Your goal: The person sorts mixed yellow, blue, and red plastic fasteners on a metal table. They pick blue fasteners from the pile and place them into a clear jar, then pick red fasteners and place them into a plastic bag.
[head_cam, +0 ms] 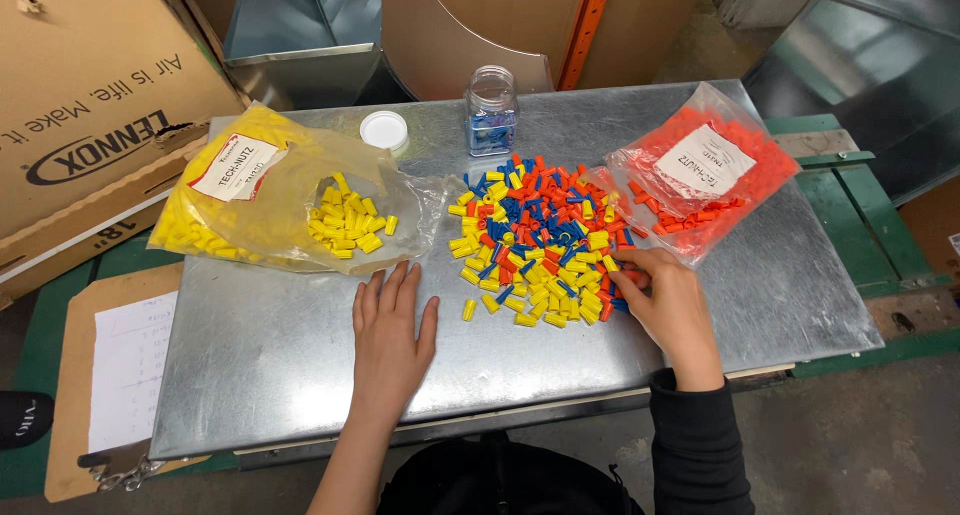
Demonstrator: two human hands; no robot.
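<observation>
A mixed pile of yellow, orange and blue wire connectors (535,240) lies in the middle of a metal sheet table (760,275). My right hand (668,305) reaches into the pile's right edge, fingers curled around a few connectors. My left hand (388,335) lies flat on the metal, palm down, fingers apart, just below a clear bag of yellow connectors (290,200). One yellow connector (468,309) lies loose between my hands.
A clear bag of orange connectors (700,180) sits at the right. A clear jar (491,112) holding blue connectors stands at the back, its white lid (384,131) beside it. A cardboard box (80,115) is at the left, a clipboard with paper (120,370) below it.
</observation>
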